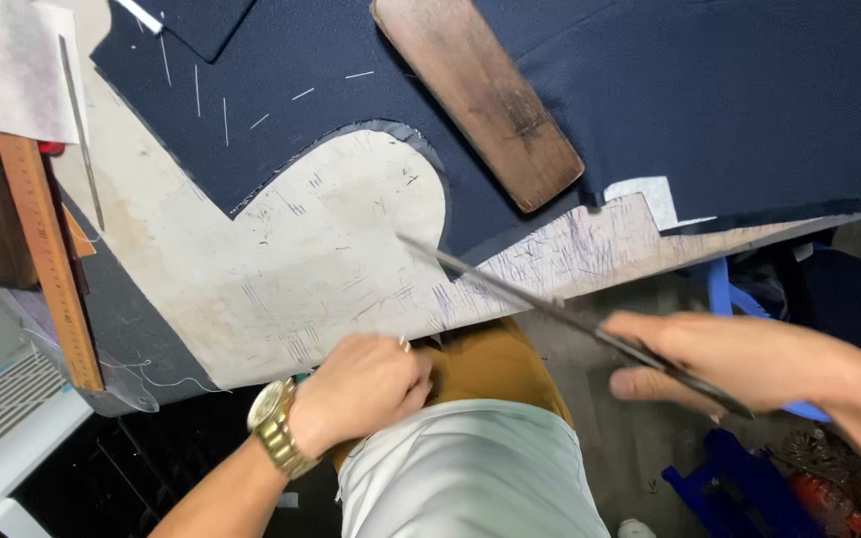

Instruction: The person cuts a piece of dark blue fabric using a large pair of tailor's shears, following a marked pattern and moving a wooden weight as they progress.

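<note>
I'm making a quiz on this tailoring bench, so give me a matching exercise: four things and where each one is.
1. scissors
2. wooden block
3. wooden ruler
4. gold watch

a. left wrist
b. on the navy fabric
c. left edge of the table
d. in the right hand

Pairs: 1-d, 2-b, 3-c, 4-a
</note>
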